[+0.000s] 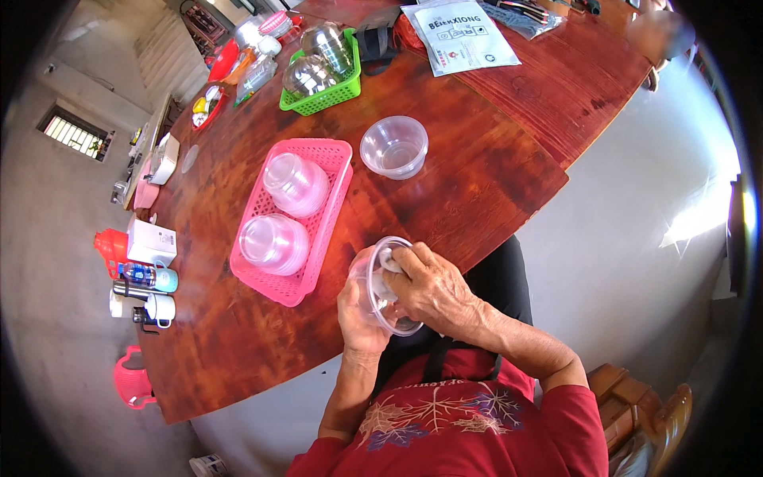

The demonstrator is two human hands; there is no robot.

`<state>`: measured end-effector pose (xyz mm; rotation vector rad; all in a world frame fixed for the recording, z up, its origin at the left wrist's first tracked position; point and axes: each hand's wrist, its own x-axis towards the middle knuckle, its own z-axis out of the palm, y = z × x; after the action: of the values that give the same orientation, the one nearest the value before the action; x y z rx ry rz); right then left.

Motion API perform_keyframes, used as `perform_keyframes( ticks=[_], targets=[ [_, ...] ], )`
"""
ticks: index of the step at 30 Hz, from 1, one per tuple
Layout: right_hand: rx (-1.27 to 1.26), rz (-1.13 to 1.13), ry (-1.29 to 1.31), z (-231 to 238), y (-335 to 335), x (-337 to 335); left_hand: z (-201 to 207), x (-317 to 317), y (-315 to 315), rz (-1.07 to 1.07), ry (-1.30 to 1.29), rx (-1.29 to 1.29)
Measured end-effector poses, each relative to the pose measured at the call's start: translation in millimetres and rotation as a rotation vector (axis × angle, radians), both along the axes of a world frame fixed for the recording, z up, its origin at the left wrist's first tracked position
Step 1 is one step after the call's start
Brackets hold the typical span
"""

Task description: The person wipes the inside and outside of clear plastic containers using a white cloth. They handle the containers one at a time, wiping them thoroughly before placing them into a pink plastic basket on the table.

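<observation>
My left hand (362,319) cups a clear plastic bowl (364,280) from its outer side, near the table's front edge. The bowl is tilted, its open mouth toward my right hand (437,292). That hand reaches inside, fingers bent around a white cloth or tissue (388,259) pressed to the inner wall; its exact kind is hard to make out. Another clear bowl (394,151) stands upright on the table beyond my hands. To the left, a pink perforated basket (343,171) bears two stacks of clear bowls (274,242), turned upside down.
A green basket (322,100) with clear rounded containers stands farther back, near a white printed package (462,40). Cups and bottles (155,306) and a white box (151,242) line the left side. A pink stool (132,380) stands beyond the table; a wooden chair (628,401) is at lower right.
</observation>
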<state>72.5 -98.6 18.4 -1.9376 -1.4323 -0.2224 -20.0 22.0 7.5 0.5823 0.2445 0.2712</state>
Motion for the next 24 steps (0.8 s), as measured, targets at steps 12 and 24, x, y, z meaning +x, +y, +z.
perform_keyframes(
  ticks=[12, 24],
  targets=[
    [0.293, 0.150, 0.312, 2.6, 22.2, -17.8, -3.3, -0.1, -8.3, -0.010, 0.047, 0.134],
    [-0.166, -0.066, -0.033, 7.9, 12.4, -14.2, -11.2, -5.5, -6.0, 0.083, 0.071, 0.171]
  ],
)
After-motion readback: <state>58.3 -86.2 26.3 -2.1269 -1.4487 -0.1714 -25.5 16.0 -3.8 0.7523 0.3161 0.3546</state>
